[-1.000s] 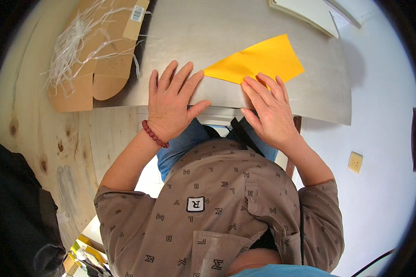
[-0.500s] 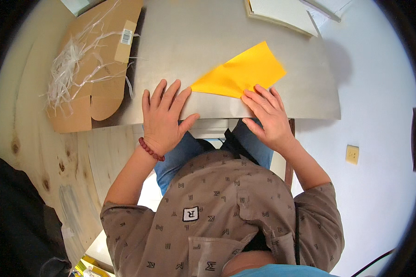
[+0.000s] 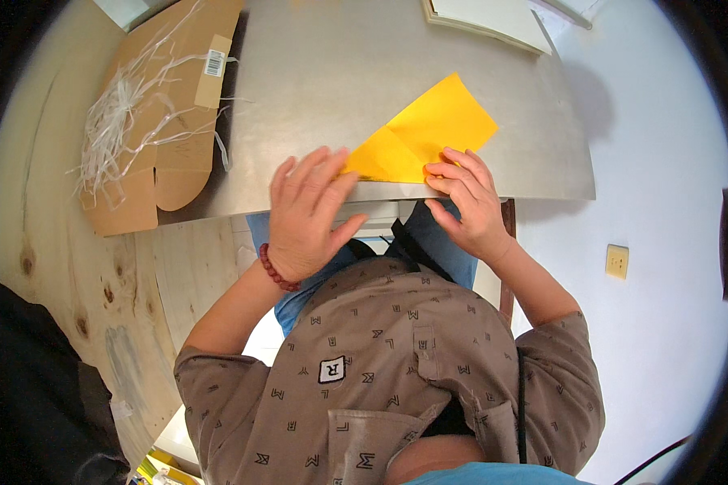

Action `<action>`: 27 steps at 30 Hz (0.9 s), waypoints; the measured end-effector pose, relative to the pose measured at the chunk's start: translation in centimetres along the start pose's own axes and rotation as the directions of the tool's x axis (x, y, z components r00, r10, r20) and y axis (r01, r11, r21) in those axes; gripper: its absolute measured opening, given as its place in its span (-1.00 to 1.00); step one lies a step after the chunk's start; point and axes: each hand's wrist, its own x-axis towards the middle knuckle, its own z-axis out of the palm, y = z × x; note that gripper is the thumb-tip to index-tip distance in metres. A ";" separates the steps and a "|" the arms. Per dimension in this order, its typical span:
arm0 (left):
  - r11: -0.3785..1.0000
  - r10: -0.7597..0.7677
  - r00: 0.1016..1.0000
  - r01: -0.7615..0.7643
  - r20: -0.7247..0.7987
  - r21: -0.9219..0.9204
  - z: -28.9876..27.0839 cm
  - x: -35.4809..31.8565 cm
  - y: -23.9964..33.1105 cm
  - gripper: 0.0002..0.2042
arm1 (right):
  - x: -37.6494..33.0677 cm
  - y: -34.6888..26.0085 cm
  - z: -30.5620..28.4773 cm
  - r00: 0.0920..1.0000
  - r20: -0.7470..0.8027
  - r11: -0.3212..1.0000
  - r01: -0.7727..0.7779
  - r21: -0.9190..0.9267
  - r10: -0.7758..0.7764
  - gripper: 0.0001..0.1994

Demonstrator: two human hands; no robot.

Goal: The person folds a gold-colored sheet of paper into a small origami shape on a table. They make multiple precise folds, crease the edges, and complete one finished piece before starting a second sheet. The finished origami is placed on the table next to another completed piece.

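A folded sheet of yellow paper (image 3: 422,129) lies at the near part of the metal-topped table (image 3: 315,89), its far corner pointing away from me. A crease crosses its middle. My left hand (image 3: 309,202), with a beaded bracelet at the wrist, is over the paper's left corner, fingers stretched out and slightly blurred; that corner is partly hidden. My right hand (image 3: 471,194) rests on the paper's near right edge with fingers spread and a little bent. Neither hand is closed round the paper.
On the left of the table lies a flattened cardboard box (image 3: 186,153) with a tangle of white plastic strips (image 3: 121,121) on it. A stack of white sheets (image 3: 489,20) lies at the far right. The white wall (image 3: 655,178) is to the right.
My left hand has moved right onto the paper's left corner. That corner has shifted right and toward me, and the crease shows more plainly. My right hand has barely moved.
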 end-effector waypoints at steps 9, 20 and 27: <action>0.993 0.103 0.993 -0.100 0.063 -0.055 1.6 1.0 -0.2 -0.56 | -0.6 0.1 -0.5 0.999 0.027 1.000 -0.022 0.000 0.022 -0.65; 0.985 0.167 0.966 -0.155 0.200 -0.075 4.6 4.0 5.7 -0.39 | 4.4 4.6 -4.1 0.974 0.204 0.957 -0.037 -0.288 0.099 -0.66; 0.960 0.279 0.958 -0.280 0.064 -0.003 12.1 11.1 12.3 -0.51 | 8.9 6.8 -2.8 0.913 0.326 0.928 -0.126 -0.350 0.247 -0.71</action>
